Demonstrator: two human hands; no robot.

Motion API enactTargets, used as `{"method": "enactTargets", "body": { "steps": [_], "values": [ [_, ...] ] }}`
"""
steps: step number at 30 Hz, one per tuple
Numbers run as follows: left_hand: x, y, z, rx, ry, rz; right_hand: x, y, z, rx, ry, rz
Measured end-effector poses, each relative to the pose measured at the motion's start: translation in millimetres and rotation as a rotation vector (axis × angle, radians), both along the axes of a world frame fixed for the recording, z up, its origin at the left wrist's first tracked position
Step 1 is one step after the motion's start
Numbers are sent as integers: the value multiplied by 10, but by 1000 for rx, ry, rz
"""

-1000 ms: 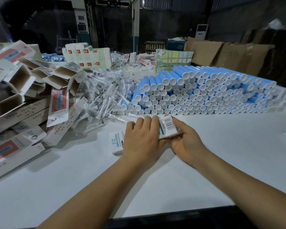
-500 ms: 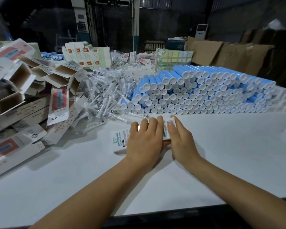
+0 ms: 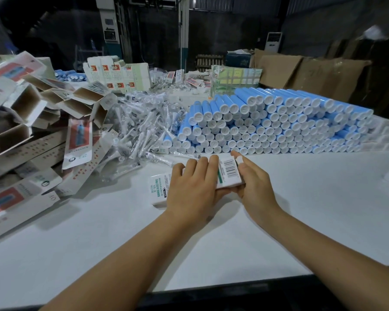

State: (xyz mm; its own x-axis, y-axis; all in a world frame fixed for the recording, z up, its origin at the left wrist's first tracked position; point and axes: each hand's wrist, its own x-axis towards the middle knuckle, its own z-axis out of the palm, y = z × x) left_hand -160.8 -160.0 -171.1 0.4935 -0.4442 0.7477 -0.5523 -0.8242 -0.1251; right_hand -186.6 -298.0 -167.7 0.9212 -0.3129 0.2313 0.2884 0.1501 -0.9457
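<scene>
A white carton point(image 3: 230, 169) with green print and a barcode lies lengthwise on the white table point(image 3: 323, 198), just in front of me. My left hand point(image 3: 193, 189) lies over its middle, fingers curled over the far edge and thumb along the near edge, hiding most of it. My right hand point(image 3: 256, 182) holds the carton's right end, with the fingers along the end face and the thumb at the near edge. The index finger carries a small plaster. The right end is tilted slightly up.
A long stack of blue tubes point(image 3: 279, 122) with white caps lies just beyond the carton. Bagged white brush heads point(image 3: 144, 122) are heaped to the left of the tubes. Open empty cartons point(image 3: 27, 122) are piled at far left. Brown cardboard point(image 3: 312, 72) stands at back right.
Half a second ago my right fingers lay flat over the carton's right end. They have since drawn back to the end face, so the barcode shows again. My left hand stayed put.
</scene>
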Motion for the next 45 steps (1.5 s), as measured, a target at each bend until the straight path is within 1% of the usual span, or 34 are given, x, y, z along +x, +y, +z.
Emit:
{"method": "enactTargets", "body": {
  "steps": [3, 10, 14, 17, 25, 27, 29, 32, 37, 41, 45],
  "values": [
    [3, 7, -9, 7, -26, -8, -7, 2, -8, -20, 5, -11],
    [-28, -35, -10, 51, -93, 9, 1, 24, -12, 56, 15, -53],
    [-24, -60, 5, 43, -99, 13, 23, 12, -29, 47, 2, -40],
    [-7, -53, 1, 35, -96, 20, 22, 23, -48, -48, 0, -32],
    [-1, -43, 54, -6, -83, 90, -98, 134, -24, -502, 25, -234],
    [-6, -50, 45, 9, -99, 96, -111, 173, -32, -577, 8, -266],
    [-20, -60, 47, 25, -110, 107, -112, 177, -49, -608, 7, -279],
    [-22, -56, 60, 18, -111, 106, -107, 147, -55, -596, 3, -270],
    [-1, -45, 74, -23, -61, 79, -78, 139, -50, -349, -20, -106],
    [6, -30, 82, -15, -52, 61, -76, 120, -37, -371, -53, -78],
    [-15, -9, 141, -96, -19, 10, -118, 130, -7, -343, -101, 4]
  ]
}}
